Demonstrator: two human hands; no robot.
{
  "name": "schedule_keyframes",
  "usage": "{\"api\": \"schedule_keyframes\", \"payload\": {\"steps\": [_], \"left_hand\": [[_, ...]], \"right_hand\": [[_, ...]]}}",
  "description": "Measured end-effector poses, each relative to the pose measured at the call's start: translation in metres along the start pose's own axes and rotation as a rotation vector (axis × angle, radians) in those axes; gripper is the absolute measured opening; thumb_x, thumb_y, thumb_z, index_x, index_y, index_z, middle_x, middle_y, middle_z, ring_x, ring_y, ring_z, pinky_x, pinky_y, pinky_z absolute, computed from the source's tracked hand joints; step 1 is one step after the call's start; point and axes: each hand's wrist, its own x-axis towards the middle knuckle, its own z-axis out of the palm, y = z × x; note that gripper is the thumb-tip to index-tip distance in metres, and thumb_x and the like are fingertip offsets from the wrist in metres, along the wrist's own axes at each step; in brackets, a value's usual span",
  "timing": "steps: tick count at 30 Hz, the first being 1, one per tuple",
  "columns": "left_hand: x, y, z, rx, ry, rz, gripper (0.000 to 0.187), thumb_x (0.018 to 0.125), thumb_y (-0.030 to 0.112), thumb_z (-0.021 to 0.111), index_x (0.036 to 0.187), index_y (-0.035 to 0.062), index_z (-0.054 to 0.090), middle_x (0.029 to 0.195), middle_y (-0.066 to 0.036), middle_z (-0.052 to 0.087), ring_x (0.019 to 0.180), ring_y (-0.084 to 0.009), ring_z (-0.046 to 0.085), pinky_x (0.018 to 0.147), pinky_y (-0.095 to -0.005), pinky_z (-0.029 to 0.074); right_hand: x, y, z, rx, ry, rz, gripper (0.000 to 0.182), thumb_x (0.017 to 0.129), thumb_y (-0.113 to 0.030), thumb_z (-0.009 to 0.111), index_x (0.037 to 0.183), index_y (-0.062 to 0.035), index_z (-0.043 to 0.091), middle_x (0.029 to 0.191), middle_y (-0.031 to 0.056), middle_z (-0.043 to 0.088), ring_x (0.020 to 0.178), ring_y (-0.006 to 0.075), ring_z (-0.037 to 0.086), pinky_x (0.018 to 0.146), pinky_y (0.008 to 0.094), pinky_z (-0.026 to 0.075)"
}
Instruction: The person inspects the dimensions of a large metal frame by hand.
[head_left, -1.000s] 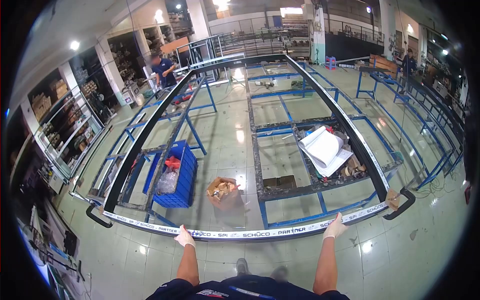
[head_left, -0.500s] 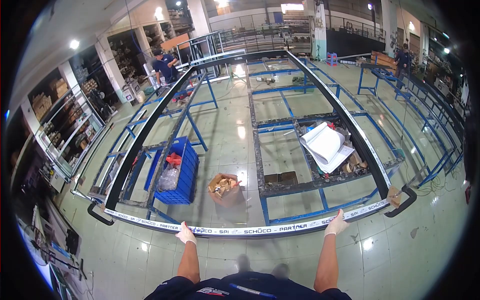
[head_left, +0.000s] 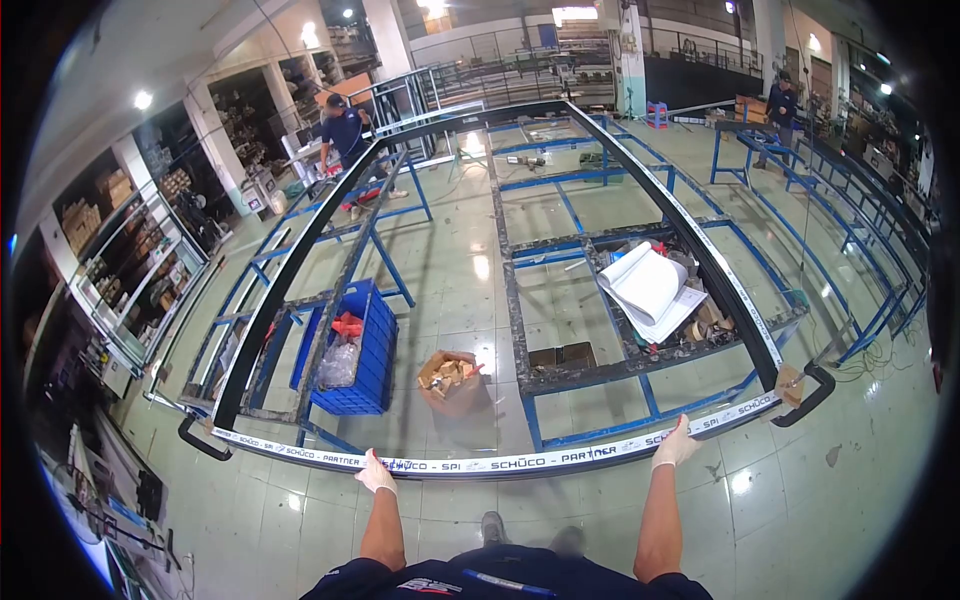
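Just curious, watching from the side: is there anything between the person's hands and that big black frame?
Nothing visible. The left hand and the right hand, both gloved, rest directly on the near bar of the frame, on its taped edge. The crate and cardboard box sit on the floor beyond that bar.

The whole scene has drifted slightly in the head view as the person shifted on the spot. The large black aluminium frame with the white printed protective tape [head_left: 500, 463] now sits a little lower in the picture than a second ago, and the left gloved hand [head_left: 375, 472] and right gloved hand [head_left: 675, 447] have dropped with its near rail. One shoe [head_left: 490, 527] shows sharply on the tiled floor where half a second ago both feet were blurred. The co-worker in dark blue at the far left [head_left: 347, 131] has stepped further right along the blue steel trestles [head_left: 385, 265]. The person at the far right [head_left: 783, 104] has also moved leftward.
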Motion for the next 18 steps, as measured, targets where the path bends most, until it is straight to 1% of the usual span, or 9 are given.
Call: {"api": "schedule_keyframes", "payload": {"steps": [2,5,8,11,18], "left_hand": [[0.002,-0.003,0.001,-0.023,0.000,0.006,0.092,0.076,0.039,0.080,0.139,-0.0117,0.035,0.116,-0.021,0.063,0.096,-0.0310,0.066,0.085,-0.0429,0.054],[0.008,-0.006,0.001,-0.068,-0.053,-0.013,0.090,0.076,0.039,0.080,0.137,-0.0112,0.037,0.116,-0.021,0.062,0.096,-0.0309,0.066,0.085,-0.0430,0.054],[0.004,-0.003,0.000,-0.041,-0.033,-0.007,0.091,0.075,0.040,0.081,0.136,-0.0111,0.037,0.119,-0.022,0.062,0.099,-0.0323,0.066,0.087,-0.0438,0.054],[0.013,-0.009,0.003,-0.035,-0.021,-0.013,0.091,0.075,0.041,0.081,0.137,-0.0110,0.037,0.119,-0.023,0.062,0.099,-0.0326,0.066,0.088,-0.0438,0.053],[0.010,-0.008,0.000,0.012,-0.015,0.017,0.093,0.075,0.042,0.080,0.137,-0.0125,0.036,0.121,-0.024,0.062,0.102,-0.0343,0.066,0.089,-0.0440,0.053]], "right_hand": [[0.002,0.001,0.001,0.011,0.002,0.033,0.079,0.086,-0.030,0.073,0.144,0.0095,0.036,0.137,0.0248,0.054,0.117,0.0334,0.060,0.095,0.0417,0.052],[0.015,0.016,0.003,-0.009,0.021,0.020,0.083,0.085,-0.031,0.073,0.145,0.0100,0.034,0.137,0.0251,0.053,0.120,0.0339,0.058,0.099,0.0423,0.049],[0.017,0.021,0.004,-0.018,0.037,-0.011,0.084,0.084,-0.031,0.074,0.145,0.0108,0.034,0.138,0.0256,0.053,0.121,0.0343,0.057,0.102,0.0425,0.047],[0.019,0.021,0.004,-0.031,0.028,-0.008,0.083,0.085,-0.031,0.074,0.145,0.0109,0.035,0.138,0.0255,0.053,0.120,0.0342,0.058,0.101,0.0424,0.047],[0.004,0.006,0.002,0.010,0.022,-0.012,0.080,0.086,-0.031,0.073,0.143,0.0097,0.036,0.135,0.0236,0.054,0.116,0.0321,0.059,0.097,0.0412,0.050]]}}
